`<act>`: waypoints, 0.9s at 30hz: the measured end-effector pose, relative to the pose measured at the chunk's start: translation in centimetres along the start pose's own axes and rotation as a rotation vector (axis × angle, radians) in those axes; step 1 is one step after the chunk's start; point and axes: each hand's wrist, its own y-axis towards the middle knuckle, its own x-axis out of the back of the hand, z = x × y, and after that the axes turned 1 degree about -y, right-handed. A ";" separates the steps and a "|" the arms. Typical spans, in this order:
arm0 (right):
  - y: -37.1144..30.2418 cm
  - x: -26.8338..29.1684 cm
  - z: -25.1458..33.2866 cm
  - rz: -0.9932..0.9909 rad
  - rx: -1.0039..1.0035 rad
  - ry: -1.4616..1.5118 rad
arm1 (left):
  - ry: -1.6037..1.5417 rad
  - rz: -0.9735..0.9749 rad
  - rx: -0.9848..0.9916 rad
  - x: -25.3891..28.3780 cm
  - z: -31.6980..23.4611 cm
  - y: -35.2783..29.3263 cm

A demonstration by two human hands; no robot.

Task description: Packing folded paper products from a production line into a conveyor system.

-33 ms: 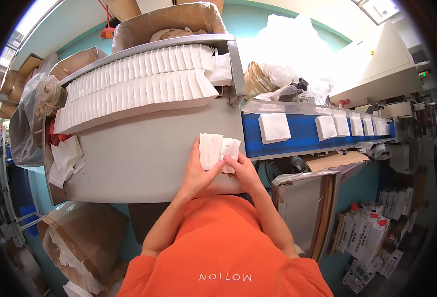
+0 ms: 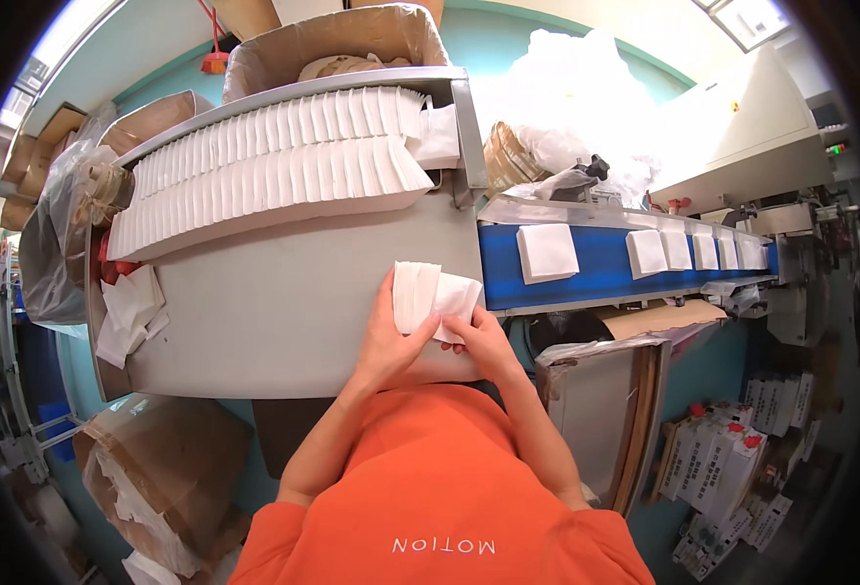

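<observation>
Above the near edge of the table, my left hand [image 2: 388, 336] is closed round a small stack of folded white paper napkins [image 2: 414, 295], its fold lines upright. Beside it, my right hand [image 2: 484, 341] pinches a folded white napkin [image 2: 457, 296] at its lower part. That napkin leans to the right and touches the stack, its top spread away from it. Some right fingertips are partly hidden beneath the paper. Two long rows of standing folded napkins [image 2: 274, 200] fill the far side of the table.
A blue conveyor belt [image 2: 601, 261] to the right carries several napkin stacks [image 2: 547, 253]. Loose napkins [image 2: 130, 317] lie at the table's [image 2: 245, 322] left end. Cardboard boxes [image 2: 337, 34] stand behind; a torn bag [image 2: 167, 468] sits at lower left, white cartons [image 2: 718, 458] at lower right.
My right hand has shifted slightly right, and the napkin in it now spreads further from the stack. The napkin stacks on the belt appear slightly further right. My left hand has hardly moved.
</observation>
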 end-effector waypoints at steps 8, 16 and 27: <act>0.6 -1.6 0.6 -0.196 0.342 -0.164 | -0.242 0.121 0.099 -0.8 0.6 -0.1; 0.4 -1.4 0.5 0.067 0.008 0.584 | 0.002 0.136 0.012 -0.3 0.6 0.0; -1.1 0.2 -0.4 -0.060 -0.089 0.304 | -1.194 0.025 0.383 6.0 4.4 0.7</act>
